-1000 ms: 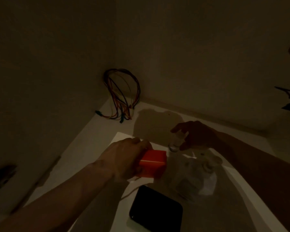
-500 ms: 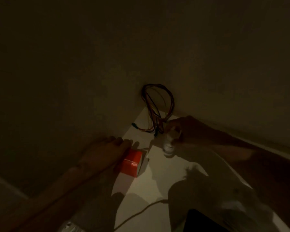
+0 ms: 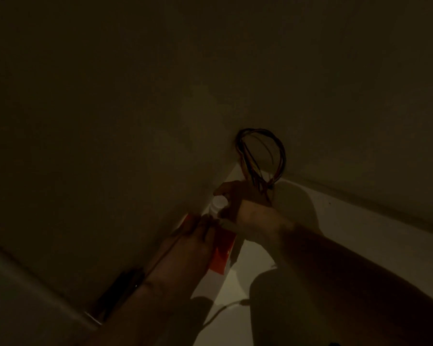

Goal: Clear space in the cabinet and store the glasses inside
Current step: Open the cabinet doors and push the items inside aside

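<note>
The cabinet interior is very dark. My left hand (image 3: pixel 190 243) rests on a red and white box (image 3: pixel 221 255) pressed against the left cabinet wall (image 3: pixel 110 171). My right hand (image 3: pixel 245 206) grips a small white-capped bottle (image 3: pixel 218 204) in the back left corner, just beyond the box. The shelf floor (image 3: pixel 348 228) is pale white. No glasses can be made out in this view.
A loop of coloured wires (image 3: pixel 263 158) hangs at the back corner, right behind my right hand. A thin cable (image 3: pixel 225 308) lies on the shelf near the front. The back wall (image 3: pixel 335 96) runs to the right.
Both hands have pushed toward the back left corner. The red box now lies along the left wall and the bottle sits deeper, beside the wires. The black object has left the view.
</note>
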A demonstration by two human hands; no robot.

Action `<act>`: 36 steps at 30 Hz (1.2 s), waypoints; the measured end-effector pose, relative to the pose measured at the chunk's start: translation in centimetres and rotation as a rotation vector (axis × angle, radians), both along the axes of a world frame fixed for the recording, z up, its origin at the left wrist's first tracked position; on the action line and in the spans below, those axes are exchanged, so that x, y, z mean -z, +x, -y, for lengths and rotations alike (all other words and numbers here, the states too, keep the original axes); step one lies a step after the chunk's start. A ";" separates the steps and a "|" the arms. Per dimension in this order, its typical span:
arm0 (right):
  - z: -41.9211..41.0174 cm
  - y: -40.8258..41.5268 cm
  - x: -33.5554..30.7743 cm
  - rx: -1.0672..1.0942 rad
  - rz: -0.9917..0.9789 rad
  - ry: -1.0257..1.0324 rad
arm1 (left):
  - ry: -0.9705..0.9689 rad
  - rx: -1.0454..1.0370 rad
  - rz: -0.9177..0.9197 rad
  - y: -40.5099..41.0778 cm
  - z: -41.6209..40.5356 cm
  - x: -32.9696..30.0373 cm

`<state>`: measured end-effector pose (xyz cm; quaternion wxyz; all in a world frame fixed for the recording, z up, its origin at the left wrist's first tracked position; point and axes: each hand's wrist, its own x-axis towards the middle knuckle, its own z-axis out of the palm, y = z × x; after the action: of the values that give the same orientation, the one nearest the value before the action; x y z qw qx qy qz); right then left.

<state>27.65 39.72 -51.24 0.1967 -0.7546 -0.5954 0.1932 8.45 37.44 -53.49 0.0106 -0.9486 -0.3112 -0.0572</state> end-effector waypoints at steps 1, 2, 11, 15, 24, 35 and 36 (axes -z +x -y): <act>-0.4 -0.1 0.0 -0.005 0.010 -0.008 | 0.004 -0.001 0.041 -0.3 -0.1 0.6; -0.7 -0.3 0.0 -0.007 0.010 -0.019 | -0.020 0.001 0.031 -0.3 -0.1 0.4; -2.1 -1.2 0.0 0.082 -0.063 0.043 | 0.046 -0.022 0.063 -0.4 0.8 -0.7; -0.9 -1.4 -0.6 0.037 -0.070 0.018 | -0.064 -0.054 0.062 -0.3 0.7 -1.1; 9.9 0.1 -5.2 -0.098 0.354 0.068 | -0.049 -0.059 0.028 1.1 3.3 -2.6; 31.7 4.6 -13.2 0.090 0.540 0.102 | -0.501 0.403 0.310 2.1 13.7 -8.5; 34.1 5.1 -13.2 0.162 0.526 0.108 | -0.522 0.439 0.277 2.4 14.5 -8.7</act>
<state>32.74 5.67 -38.05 0.0899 -0.8124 -0.5733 -0.0576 10.84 22.92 -44.82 -0.2866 -0.9467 -0.1030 -0.1049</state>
